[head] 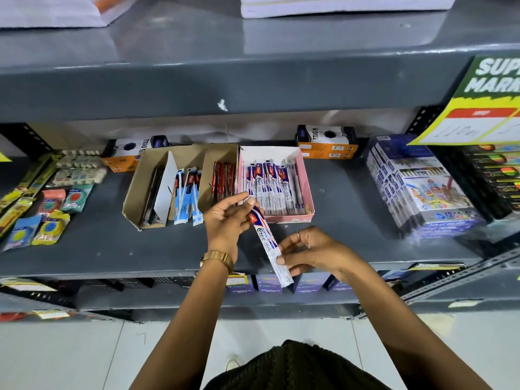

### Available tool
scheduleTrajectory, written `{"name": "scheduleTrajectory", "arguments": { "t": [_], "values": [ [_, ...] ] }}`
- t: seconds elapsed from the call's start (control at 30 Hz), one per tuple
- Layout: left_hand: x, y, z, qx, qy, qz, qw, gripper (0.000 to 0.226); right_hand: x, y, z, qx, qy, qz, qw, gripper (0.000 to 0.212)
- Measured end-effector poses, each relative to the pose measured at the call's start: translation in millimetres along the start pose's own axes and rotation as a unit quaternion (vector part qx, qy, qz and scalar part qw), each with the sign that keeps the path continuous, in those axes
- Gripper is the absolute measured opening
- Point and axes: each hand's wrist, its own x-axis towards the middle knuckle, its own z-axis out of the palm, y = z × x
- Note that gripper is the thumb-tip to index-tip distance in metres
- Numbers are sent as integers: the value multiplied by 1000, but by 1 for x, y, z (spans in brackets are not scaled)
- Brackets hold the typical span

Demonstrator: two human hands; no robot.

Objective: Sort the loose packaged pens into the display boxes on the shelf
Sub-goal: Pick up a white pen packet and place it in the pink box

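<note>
Pen (267, 243) pinched at both ends by left hand (225, 223) and right hand (312, 251) | risk: lands in brown box (135, 190), not pink box (305, 190), if mismatched

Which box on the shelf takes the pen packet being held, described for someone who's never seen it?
On the grey middle shelf, find the row of open boxes at the centre. The pink display box is the rightmost, beside the brown cardboard box. It alone is pink, holding white-and-blue packets matching the pen packet in both hands.
</note>
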Motion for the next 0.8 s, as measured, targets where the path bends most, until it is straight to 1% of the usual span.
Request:
{"name": "scheduleTrajectory", "arguments": {
  "t": [0.07,0.13,0.2,0.3,0.43,0.53,0.6,0.63,0.67,0.7,0.73,0.8],
  "values": [
    [3,1,-2,-4,0,7,1000,26,-1,-4,-4,-5,2,3,1000,12],
    [5,3,-4,-14,3,15,1000,25,-2,-11,-9,-5,20,-2,1000,13],
    [7,5,-7,-24,-3,20,1000,24,-1,-21,-17,0,52,-13,999,15],
    [10,7,-18,-12,-43,31,998,28,7,-40,-29,2,113,-36,993,22],
    [9,1,-34,48,-76,81,993,31,33,-62,-33,-2,198,-64,978,31],
    [0,-17,-48,137,-97,138,976,27,61,-74,-31,-36,247,-50,967,27],
    [-5,-28,-58,225,-105,173,953,22,81,-78,-27,-59,277,-22,959,29],
    [-6,-33,-63,275,-95,197,936,22,88,-78,-24,-75,290,-8,954,31],
    [-6,-36,-68,331,-75,232,912,26,95,-76,-18,-97,302,-3,948,30],
    [-6,-38,-72,388,-56,272,879,30,101,-74,-14,-121,313,-5,942,30],
    [-6,-37,-75,437,-49,306,845,30,106,-70,-11,-142,323,-11,936,28],
    [-4,-38,-83,507,-59,335,792,24,112,-64,-2,-176,344,-15,922,19]
  ]
}}
